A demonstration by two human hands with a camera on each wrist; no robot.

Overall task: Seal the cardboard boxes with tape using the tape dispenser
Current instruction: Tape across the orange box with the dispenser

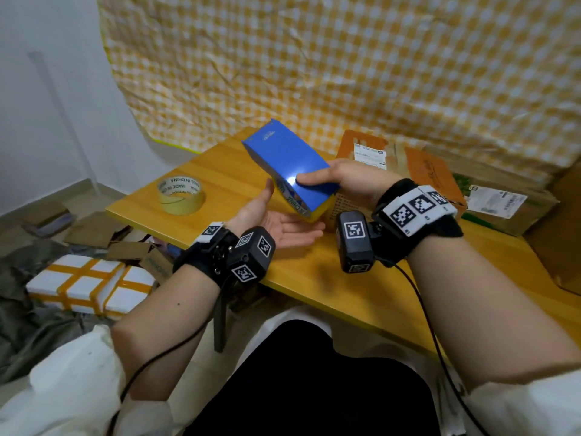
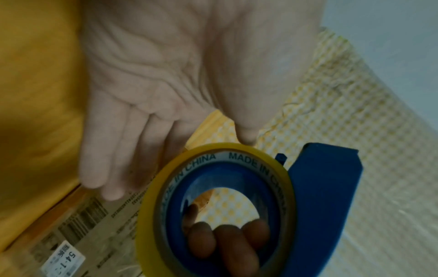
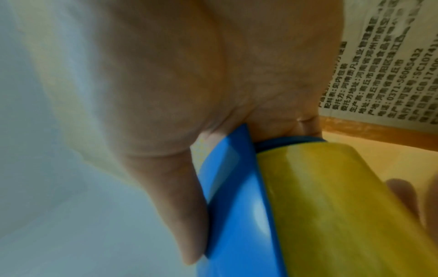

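Note:
My right hand (image 1: 333,180) grips a blue tape dispenser (image 1: 286,162) in the air above the yellow wooden table (image 1: 314,272), thumb on its flat top and fingers through the core. A yellowish tape roll (image 2: 213,211) sits in the dispenser (image 2: 327,196); the right wrist view shows the roll (image 3: 331,206) beside the blue plate (image 3: 234,196). My left hand (image 1: 283,221) lies palm up and open just under the dispenser, thumb near the roll's edge. Cardboard boxes (image 1: 430,177) with shipping labels stand behind my right hand.
A spare roll of tape (image 1: 181,195) lies on the table's left part. A white box (image 1: 91,284) crossed with yellow tape rests on the floor at left, among flattened cardboard (image 1: 94,228). A checked yellow cloth (image 1: 345,64) hangs behind the table.

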